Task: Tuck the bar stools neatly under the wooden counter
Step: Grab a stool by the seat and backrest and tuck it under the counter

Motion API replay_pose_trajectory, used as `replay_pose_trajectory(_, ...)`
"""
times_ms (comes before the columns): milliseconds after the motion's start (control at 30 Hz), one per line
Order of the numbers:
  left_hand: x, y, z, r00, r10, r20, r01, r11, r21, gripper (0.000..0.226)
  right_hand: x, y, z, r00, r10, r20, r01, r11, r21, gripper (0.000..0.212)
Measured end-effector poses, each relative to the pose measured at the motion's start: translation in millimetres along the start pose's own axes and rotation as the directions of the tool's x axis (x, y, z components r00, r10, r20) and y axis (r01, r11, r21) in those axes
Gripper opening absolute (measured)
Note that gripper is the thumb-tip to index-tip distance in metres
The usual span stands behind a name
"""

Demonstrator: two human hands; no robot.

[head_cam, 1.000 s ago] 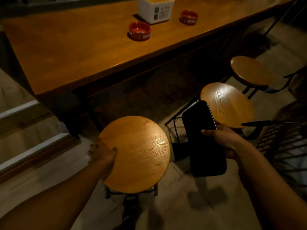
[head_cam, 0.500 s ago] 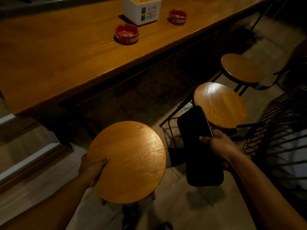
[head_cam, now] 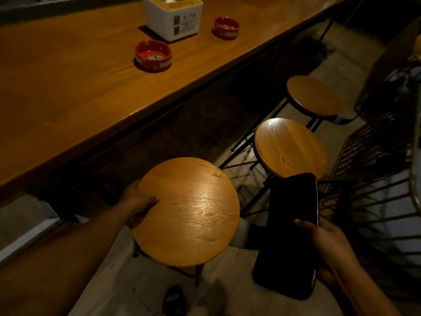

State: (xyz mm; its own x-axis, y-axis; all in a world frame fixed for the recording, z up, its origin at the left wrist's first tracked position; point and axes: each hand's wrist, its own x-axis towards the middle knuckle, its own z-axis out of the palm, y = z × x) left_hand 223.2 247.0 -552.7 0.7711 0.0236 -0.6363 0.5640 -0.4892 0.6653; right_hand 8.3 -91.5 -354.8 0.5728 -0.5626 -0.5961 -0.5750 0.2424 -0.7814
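Note:
The nearest bar stool point(head_cam: 189, 210) has a round wooden seat and stands on the floor just outside the wooden counter point(head_cam: 75, 83). My left hand point(head_cam: 139, 207) grips the left rim of its seat, thumb on top. My right hand point(head_cam: 328, 247) holds a black phone point(head_cam: 289, 233), screen dark, to the right of that stool. A second stool point(head_cam: 291, 147) and a third stool point(head_cam: 315, 95) stand further along the counter's edge, both out from under it.
On the counter sit two red ashtrays point(head_cam: 153, 55) point(head_cam: 226, 27) and a white box point(head_cam: 173, 15). A dark metal wire chair point(head_cam: 373, 183) fills the right side. A pale step point(head_cam: 25, 222) lies at the lower left. My shoe point(head_cam: 173, 299) shows below the stool.
The near stool has shifted right, closer to the second stool, with my left hand still on its rim. My right hand with the phone has dropped lower and further right.

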Motion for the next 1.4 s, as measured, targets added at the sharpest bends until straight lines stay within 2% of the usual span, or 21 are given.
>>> replay_pose_trajectory(200,43,43,17,0.996,0.038,0.076,-0.043,0.997,0.068,0.097,5,-1,12,0.992,-0.017,-0.123,0.03,0.994,0.108,0.024)
replay_pose_trajectory(433,85,76,29,0.997,0.06,0.04,-0.063,0.994,0.088,0.096,19,2,31,0.983,0.026,-0.181,0.017,0.972,0.234,0.022)
replay_pose_trajectory(533,100,84,32,0.999,0.054,0.007,-0.054,0.991,0.118,0.089,25,4,42,0.978,0.037,-0.203,0.013,0.971,0.24,0.017)
replay_pose_trajectory(700,113,85,32,0.998,0.064,-0.018,-0.06,0.983,0.176,0.087,29,8,48,0.982,0.027,-0.185,0.02,0.97,0.243,0.023)
replay_pose_trajectory(800,103,84,33,0.993,0.117,-0.028,-0.108,0.966,0.234,0.084,30,8,44,0.992,0.026,-0.127,0.0,0.98,0.198,0.022)
replay_pose_trajectory(933,69,92,43,0.98,0.197,-0.027,-0.17,0.9,0.402,0.087,42,3,32,0.997,0.012,-0.082,-0.011,1.0,0.013,0.041)
replay_pose_trajectory(1033,30,94,65,0.978,0.209,-0.001,-0.196,0.919,0.341,0.084,52,-8,20,0.981,-0.18,-0.075,0.166,0.971,-0.171,0.059)
replay_pose_trajectory(1067,12,97,75,0.975,0.22,0.014,-0.212,0.918,0.337,0.082,55,-13,15,0.952,-0.298,-0.075,0.265,0.918,-0.295,0.066)
replay_pose_trajectory(1100,-7,99,84,0.97,0.241,0.026,-0.235,0.911,0.338,0.08,60,-18,10,0.906,-0.421,-0.048,0.355,0.816,-0.457,0.071)
replay_pose_trajectory(1133,-26,102,94,0.963,0.267,0.032,-0.262,0.905,0.336,0.078,67,-22,4,0.852,-0.524,0.023,0.42,0.656,-0.627,0.071)
replay_pose_trajectory(1200,-64,106,112,0.958,0.285,0.021,-0.277,0.91,0.307,0.072,82,-29,-7,0.783,-0.583,0.216,0.47,0.328,-0.82,0.057)
replay_pose_trajectory(1267,-103,110,129,0.958,0.285,0.023,-0.28,0.915,0.292,0.068,98,-34,-17,0.719,-0.567,0.402,0.541,0.091,-0.836,0.044)
replay_pose_trajectory(1333,-139,110,144,0.963,0.265,0.044,-0.268,0.926,0.267,0.063,113,-44,-26,0.605,-0.516,0.606,0.67,-0.081,-0.738,0.037)
replay_pose_trajectory(1400,-173,113,156,0.971,0.227,0.081,-0.24,0.944,0.228,0.061,124,-56,-33,0.47,-0.343,0.813,0.783,-0.263,-0.563,0.05)
